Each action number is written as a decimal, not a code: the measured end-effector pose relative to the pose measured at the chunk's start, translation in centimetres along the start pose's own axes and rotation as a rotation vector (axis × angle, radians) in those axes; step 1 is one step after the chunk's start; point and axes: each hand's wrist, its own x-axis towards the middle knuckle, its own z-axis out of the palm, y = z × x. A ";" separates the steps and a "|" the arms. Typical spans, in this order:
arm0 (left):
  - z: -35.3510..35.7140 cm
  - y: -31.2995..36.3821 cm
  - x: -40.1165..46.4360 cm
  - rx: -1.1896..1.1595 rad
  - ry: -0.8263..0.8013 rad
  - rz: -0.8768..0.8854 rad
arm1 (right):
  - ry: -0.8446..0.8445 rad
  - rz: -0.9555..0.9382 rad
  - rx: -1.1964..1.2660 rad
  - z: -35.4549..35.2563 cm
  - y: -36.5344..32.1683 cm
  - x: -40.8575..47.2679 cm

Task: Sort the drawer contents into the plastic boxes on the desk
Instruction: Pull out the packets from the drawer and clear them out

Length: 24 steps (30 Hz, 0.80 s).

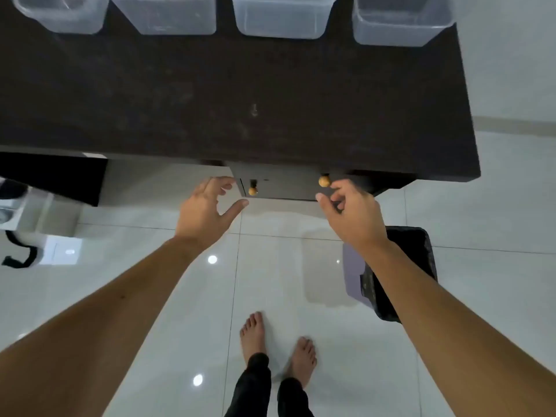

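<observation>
Desk [210,94] filled my far view, four clear plastic boxes [279,18] along its far edge. Beneath its near edge sat the drawer [285,188]. My left hand [204,209] hung open beside the left knob [253,191]; my right hand [352,212], fingers loosely curled and empty, was just beside the right knob [324,180].

Head camera, single view: looks steeply down over desk [210,100] edge, floor [180,296] below.

Four clear plastic boxes [177,16] were counted on the dark surface [210,94]. Two wooden knobs [324,180] were seen on the drawer front [285,188], and one bin [403,266] on the floor [270,281].
</observation>
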 end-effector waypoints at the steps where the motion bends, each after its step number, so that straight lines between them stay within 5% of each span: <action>1: 0.6 -0.3 0.6 -0.032 0.030 -0.039 | 0.027 0.006 0.029 0.5 0.2 0.3; 10: 4.3 -1.4 3.7 -0.271 0.150 -0.227 | 0.191 -0.051 0.201 3.4 1.7 2.3; 24: 4.6 -2.1 3.0 -0.360 0.170 -0.118 | 0.197 -0.091 0.247 3.8 1.5 -0.7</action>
